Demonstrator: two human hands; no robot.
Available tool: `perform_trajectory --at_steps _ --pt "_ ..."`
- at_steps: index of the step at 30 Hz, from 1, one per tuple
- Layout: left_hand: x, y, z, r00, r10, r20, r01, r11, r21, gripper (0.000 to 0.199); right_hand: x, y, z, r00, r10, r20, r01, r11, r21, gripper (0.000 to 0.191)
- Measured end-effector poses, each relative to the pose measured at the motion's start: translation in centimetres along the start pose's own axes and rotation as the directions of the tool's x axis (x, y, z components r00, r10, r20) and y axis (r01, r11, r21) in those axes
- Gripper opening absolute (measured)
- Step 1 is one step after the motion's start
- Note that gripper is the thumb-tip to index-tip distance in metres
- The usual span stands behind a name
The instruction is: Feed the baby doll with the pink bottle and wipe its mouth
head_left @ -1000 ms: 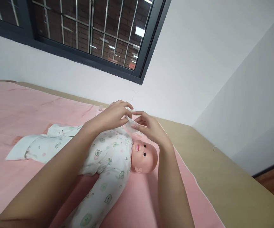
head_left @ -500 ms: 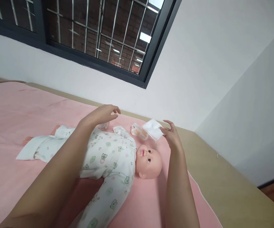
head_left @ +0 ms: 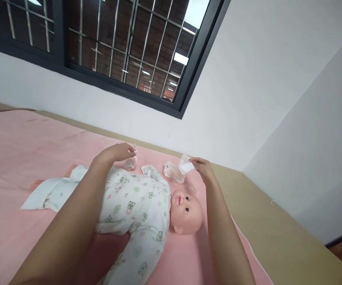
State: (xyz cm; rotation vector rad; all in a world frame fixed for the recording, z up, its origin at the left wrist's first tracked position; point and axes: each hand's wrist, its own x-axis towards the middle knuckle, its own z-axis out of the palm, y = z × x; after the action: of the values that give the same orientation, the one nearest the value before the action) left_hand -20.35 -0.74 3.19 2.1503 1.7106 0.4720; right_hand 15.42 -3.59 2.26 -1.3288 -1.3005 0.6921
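Note:
My right hand [head_left: 203, 168] pinches a thin white square wipe [head_left: 186, 164] above the bed, beyond the doll's head. Right beside the wipe lies a clear packet [head_left: 173, 171] with tan contents. My left hand [head_left: 118, 152] reaches over the doll's body, its fingers curled at a small clear container [head_left: 130, 163]; the fingertips seem to grip its upper side. Between my forearms a baby doll [head_left: 135, 202] lies on its back, in white clothes with a green bear print. Its bare head [head_left: 188, 213] points right, and its feet show at the left.
A pink sheet [head_left: 16, 158] covers most of the wooden surface [head_left: 265, 221], whose bare part shows on the right. A small clear round item [head_left: 192, 190] lies near the doll's head. White walls [head_left: 248, 91] and a dark-framed, barred window [head_left: 123, 43] stand behind.
My left hand has come down to the clear container, its fingers closing there. My right hand has shifted slightly left with the wipe, which is now folded or turned. The view has tipped up slightly.

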Motion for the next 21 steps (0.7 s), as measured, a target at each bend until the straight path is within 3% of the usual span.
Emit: perform_trajectory --at_steps 4,9,14,21 --pt "0.0 -0.1 0.0 1.0 0.014 0.02 -0.014 1.0 -0.018 0.044 2.5 0.1 1.2 0.999 0.032 -0.016 -0.031 0.996 0.079 0.02" --pt "-0.3 0.3 -0.2 0.995 0.06 0.075 -0.056 0.997 -0.059 0.035 4.0 2.1 1.9 0.99 0.139 -0.006 -0.138 0.985 0.103 0.018" --pt "-0.7 0.6 -0.5 0.991 0.102 0.092 -0.097 0.994 -0.055 0.035 3.6 3.5 1.9 0.963 0.257 0.08 -0.265 0.958 0.114 0.019" --pt "0.0 0.1 -0.3 0.99 0.115 0.076 -0.108 0.989 -0.097 0.038 2.3 3.2 1.2 0.91 0.378 0.169 -0.389 0.92 0.037 0.02"
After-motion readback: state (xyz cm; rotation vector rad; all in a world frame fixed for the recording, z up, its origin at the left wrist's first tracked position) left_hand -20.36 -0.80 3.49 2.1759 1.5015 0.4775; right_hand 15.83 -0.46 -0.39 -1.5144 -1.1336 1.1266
